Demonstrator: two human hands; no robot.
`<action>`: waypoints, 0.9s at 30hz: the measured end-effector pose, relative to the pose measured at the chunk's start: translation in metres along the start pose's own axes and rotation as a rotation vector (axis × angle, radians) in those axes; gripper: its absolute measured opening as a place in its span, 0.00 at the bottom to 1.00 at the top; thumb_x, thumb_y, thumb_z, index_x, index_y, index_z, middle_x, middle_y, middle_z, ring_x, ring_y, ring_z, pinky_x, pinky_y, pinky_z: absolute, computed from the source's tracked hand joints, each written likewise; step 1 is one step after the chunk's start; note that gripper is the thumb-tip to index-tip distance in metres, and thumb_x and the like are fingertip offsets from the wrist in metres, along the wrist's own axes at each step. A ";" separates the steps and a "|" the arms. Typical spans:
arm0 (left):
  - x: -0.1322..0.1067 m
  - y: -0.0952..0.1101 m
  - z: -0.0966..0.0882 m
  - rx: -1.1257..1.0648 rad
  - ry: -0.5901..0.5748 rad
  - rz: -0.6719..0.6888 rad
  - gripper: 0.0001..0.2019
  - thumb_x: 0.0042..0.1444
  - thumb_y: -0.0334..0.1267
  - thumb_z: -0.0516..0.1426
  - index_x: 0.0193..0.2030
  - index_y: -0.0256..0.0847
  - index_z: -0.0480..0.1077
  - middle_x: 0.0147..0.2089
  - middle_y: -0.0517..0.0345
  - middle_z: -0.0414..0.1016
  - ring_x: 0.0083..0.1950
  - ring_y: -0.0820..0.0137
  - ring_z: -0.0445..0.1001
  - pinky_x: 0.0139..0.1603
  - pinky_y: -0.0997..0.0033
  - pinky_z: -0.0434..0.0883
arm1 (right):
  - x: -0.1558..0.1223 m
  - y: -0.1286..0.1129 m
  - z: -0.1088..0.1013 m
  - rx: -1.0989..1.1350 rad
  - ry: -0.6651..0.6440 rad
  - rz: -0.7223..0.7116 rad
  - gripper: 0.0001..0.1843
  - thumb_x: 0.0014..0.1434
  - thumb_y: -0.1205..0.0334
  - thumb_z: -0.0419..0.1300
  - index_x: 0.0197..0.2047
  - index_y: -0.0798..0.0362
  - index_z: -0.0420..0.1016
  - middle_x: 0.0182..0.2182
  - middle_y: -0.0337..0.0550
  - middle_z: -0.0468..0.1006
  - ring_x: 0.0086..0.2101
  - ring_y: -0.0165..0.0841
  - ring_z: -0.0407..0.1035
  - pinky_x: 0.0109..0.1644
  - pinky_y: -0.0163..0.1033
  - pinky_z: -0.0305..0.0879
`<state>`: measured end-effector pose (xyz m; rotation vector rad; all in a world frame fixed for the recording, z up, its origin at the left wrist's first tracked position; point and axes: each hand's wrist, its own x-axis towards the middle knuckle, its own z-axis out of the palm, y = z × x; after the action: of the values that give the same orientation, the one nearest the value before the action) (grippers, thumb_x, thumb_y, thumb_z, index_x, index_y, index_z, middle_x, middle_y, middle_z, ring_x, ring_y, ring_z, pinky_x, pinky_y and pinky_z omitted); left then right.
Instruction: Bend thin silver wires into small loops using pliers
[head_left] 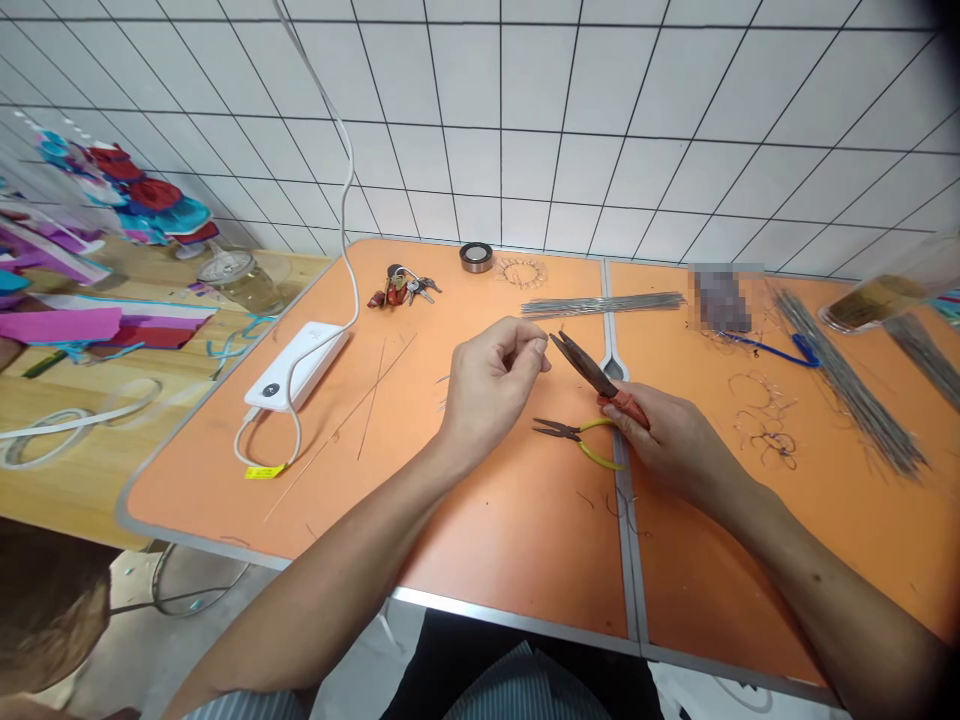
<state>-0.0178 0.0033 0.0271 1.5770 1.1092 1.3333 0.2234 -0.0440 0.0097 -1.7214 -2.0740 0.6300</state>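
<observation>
My right hand (pixel 671 430) is wrapped round the reddish handles of dark long-nose pliers (pixel 585 362). Their jaws point up and left, close to the fingertips of my left hand (pixel 491 385). Thumb and forefinger of that left hand are pinched together; whatever lies between them is too fine to make out. Just below the jaws, a second pair of pliers with yellow handles (pixel 596 455) lies on the orange table (pixel 510 540). Behind my hands rests a bundle of thin metal wires (pixel 600 304).
A white power bank (pixel 296 368) with a cable, keys (pixel 409 288) and a tape roll (pixel 476 257) lie left and behind. Toward the right are a long wire bundle (pixel 851 385), wire loops (pixel 776 445) and a plastic cup (pixel 874 300). Part of a person's head (pixel 52 610) shows lower left.
</observation>
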 end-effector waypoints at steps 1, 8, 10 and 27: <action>0.000 0.001 0.000 -0.012 -0.007 -0.015 0.07 0.68 0.37 0.61 0.37 0.42 0.77 0.32 0.57 0.82 0.29 0.73 0.72 0.32 0.71 0.67 | 0.000 0.000 0.000 0.001 -0.001 0.002 0.17 0.77 0.48 0.53 0.37 0.46 0.69 0.34 0.42 0.79 0.35 0.40 0.72 0.39 0.43 0.59; 0.002 0.006 0.000 -0.156 -0.056 -0.126 0.08 0.67 0.41 0.63 0.37 0.42 0.75 0.30 0.58 0.81 0.25 0.74 0.69 0.28 0.72 0.66 | -0.001 0.001 0.001 0.015 -0.006 0.019 0.15 0.77 0.48 0.53 0.42 0.46 0.73 0.35 0.42 0.80 0.37 0.41 0.72 0.41 0.42 0.61; 0.002 0.007 0.000 -0.156 -0.053 -0.128 0.07 0.67 0.40 0.63 0.37 0.42 0.75 0.30 0.58 0.81 0.25 0.74 0.69 0.28 0.72 0.66 | 0.000 0.002 0.001 0.018 -0.001 0.016 0.15 0.77 0.49 0.53 0.42 0.46 0.73 0.35 0.42 0.80 0.37 0.41 0.73 0.42 0.42 0.61; 0.001 0.009 0.002 -0.139 -0.004 -0.111 0.04 0.64 0.35 0.61 0.38 0.41 0.76 0.30 0.60 0.80 0.27 0.75 0.70 0.29 0.72 0.66 | 0.001 0.006 -0.001 0.116 -0.062 0.022 0.20 0.77 0.44 0.54 0.37 0.47 0.71 0.34 0.41 0.80 0.35 0.38 0.72 0.41 0.41 0.63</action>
<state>-0.0148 0.0017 0.0353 1.3972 1.0616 1.3039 0.2287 -0.0420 0.0077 -1.6818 -2.0189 0.8041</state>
